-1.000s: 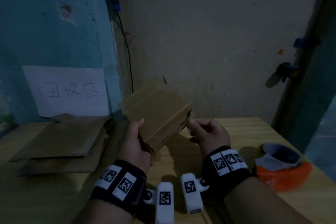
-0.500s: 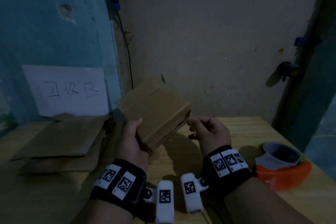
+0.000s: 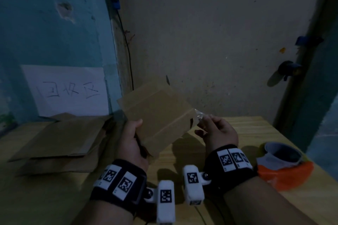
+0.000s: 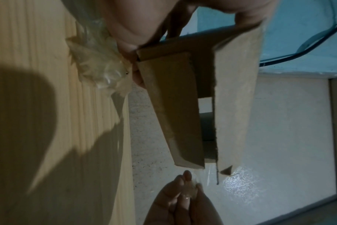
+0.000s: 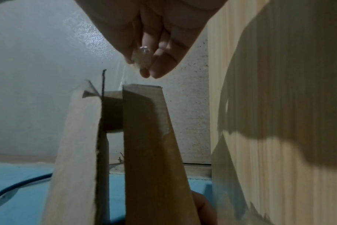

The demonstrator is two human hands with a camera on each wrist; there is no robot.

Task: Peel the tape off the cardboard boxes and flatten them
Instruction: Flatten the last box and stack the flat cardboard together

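A small brown cardboard box (image 3: pixel 161 113) is held tilted above the wooden table (image 3: pixel 252 133), its flaps partly apart in both wrist views. My left hand (image 3: pixel 131 140) grips its near left corner, thumb on the top face. At the box's right corner my right hand (image 3: pixel 210 126) pinches a strip of clear tape (image 3: pixel 198 116) between thumb and fingertips. The tape (image 5: pixel 142 58) stretches from my fingers to the box (image 5: pixel 144 137) edge. A crumpled wad of clear tape (image 4: pixel 100 64) lies on the table under the left hand.
A stack of flattened cardboard (image 3: pixel 58 137) lies at the left against the blue wall, under a white paper sign (image 3: pixel 67 91). An orange bag with a tape roll (image 3: pixel 285 162) sits at the right table edge. A black cable (image 3: pixel 128 51) runs down the wall corner.
My right hand has pulled away to the right from the box corner, drawing a strip of clear tape off it. The left hand tilted the box slightly.
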